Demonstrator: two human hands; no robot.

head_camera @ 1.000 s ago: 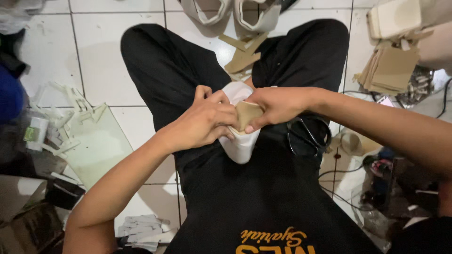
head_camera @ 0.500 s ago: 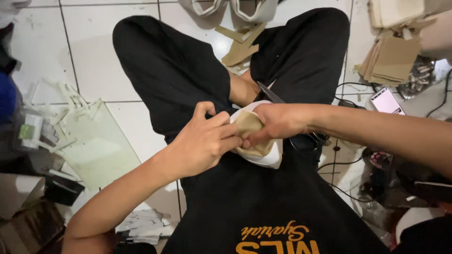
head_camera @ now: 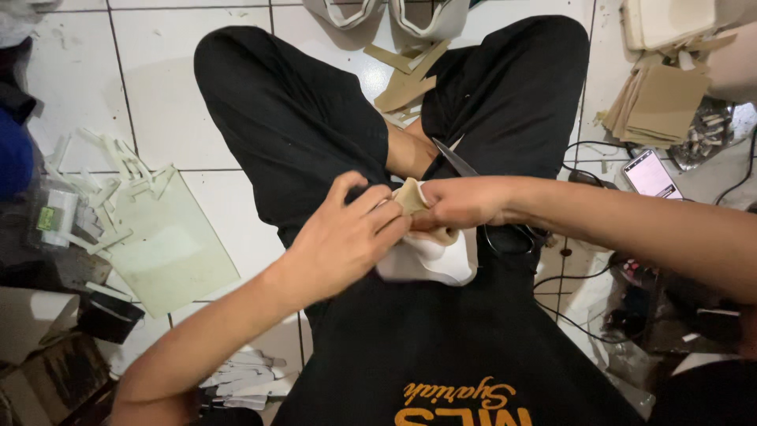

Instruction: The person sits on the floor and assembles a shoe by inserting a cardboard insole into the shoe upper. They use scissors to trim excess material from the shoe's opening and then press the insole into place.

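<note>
White tiled floor (head_camera: 236, 205), littered with tan offcuts (head_camera: 406, 83). Cross-legged, over the lap: left hand (head_camera: 343, 237) and right hand (head_camera: 461, 203) both pinching a tan strip (head_camera: 410, 196) against a white shoe piece (head_camera: 430, 256). Scissors (head_camera: 489, 205) under right wrist. Likely mid-fitting; firm, even pressing seems needed.

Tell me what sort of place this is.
Probably a small home craft workshop: the person sits on a white tiled floor among tan cut pieces, pale offcut strips and scissors, both hands pressing tan material.
</note>
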